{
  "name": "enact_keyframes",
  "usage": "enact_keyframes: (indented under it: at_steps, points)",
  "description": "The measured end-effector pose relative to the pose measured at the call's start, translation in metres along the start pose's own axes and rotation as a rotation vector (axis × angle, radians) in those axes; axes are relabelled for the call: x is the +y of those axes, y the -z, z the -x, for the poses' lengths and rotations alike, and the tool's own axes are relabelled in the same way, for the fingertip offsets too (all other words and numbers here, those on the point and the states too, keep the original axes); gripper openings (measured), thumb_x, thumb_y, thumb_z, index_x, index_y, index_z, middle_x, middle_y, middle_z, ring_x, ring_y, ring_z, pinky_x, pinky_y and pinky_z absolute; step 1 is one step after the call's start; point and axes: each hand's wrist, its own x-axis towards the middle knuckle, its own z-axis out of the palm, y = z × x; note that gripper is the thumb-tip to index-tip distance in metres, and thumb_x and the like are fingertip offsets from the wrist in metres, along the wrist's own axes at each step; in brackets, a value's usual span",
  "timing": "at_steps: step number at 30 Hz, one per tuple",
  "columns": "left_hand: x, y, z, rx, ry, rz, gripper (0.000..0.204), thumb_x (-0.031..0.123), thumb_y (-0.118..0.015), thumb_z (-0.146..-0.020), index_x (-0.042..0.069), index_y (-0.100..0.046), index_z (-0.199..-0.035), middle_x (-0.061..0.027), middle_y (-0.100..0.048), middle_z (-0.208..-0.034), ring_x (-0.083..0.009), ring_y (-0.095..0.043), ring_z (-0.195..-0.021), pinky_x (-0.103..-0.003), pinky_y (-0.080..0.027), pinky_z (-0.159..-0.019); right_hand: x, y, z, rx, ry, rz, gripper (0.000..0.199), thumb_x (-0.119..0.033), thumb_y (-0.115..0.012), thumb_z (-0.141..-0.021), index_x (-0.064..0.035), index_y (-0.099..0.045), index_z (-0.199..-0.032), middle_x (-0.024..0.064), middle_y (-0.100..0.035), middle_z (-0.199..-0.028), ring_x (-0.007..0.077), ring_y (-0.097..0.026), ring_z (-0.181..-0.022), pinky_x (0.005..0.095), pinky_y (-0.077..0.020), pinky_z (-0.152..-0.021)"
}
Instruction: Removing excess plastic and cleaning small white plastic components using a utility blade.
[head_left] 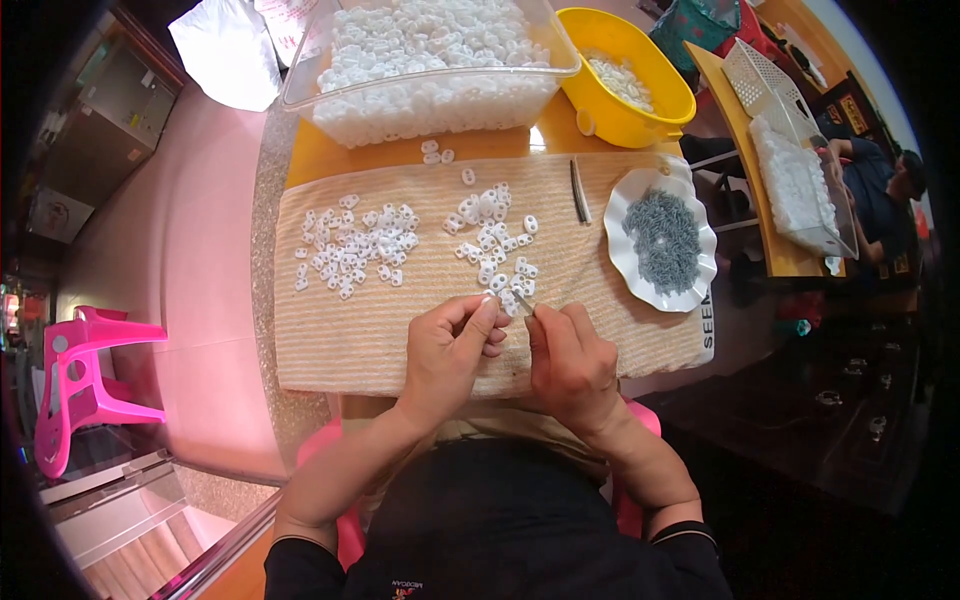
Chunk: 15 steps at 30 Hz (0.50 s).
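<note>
My left hand [450, 345] pinches a small white plastic piece [489, 297] between thumb and forefinger, over the near edge of the towel [340, 345]. Close beside it, my right hand [572, 365] is closed on a thin metal tool [522, 302], its tip pointing toward the left fingertips. I cannot tell whether the tip touches the piece. Just beyond my hands lies a loose pile of white two-hole plastic pieces [492, 235]. A wider pile of similar pieces [360, 240] spreads to the left. On the right, a scalloped white dish [620, 262] holds many small slim grey parts [662, 240].
A clear bin [430, 72] full of white pieces stands at the back, beside a yellow basin [592, 118]. Two thin strips [580, 190] lie left of the dish. A pink stool [90, 375] stands at left. Another person [880, 200] sits at a table on the far right.
</note>
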Motion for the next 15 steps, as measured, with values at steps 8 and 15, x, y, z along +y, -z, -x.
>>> enact_keyframes:
  at_steps: [8,15]
  points:
    - [-0.002,0.007,-0.014,0.061,-0.335,-0.517,0.019,0.009,-0.068,-0.091,-0.003,-0.069,-0.106,-0.0071,-0.070,-0.087,-0.0107,-0.062,-0.071,-0.025,-0.050,-0.064,0.016,0.001,-0.004,0.014,-0.128,-0.192,0.013,0.001,-0.069,-0.085,-0.0008,-0.063,-0.096,0.0150,-0.058,-0.076,0.0313,-0.058,-0.063,0.0375,-0.0447,-0.057]
    - [0.009,0.010,-0.021,0.039,-0.489,-0.676,0.021,0.009,-0.071,-0.085,-0.001,-0.070,-0.103,-0.0159,-0.068,-0.087,-0.0256,-0.068,-0.071,-0.033,-0.052,-0.063,0.024,0.003,-0.002,0.038,-0.185,-0.292,0.009,0.000,-0.069,-0.087,0.0005,-0.065,-0.095,0.0112,-0.059,-0.074,0.0197,-0.055,-0.060,0.0310,-0.0424,-0.056]
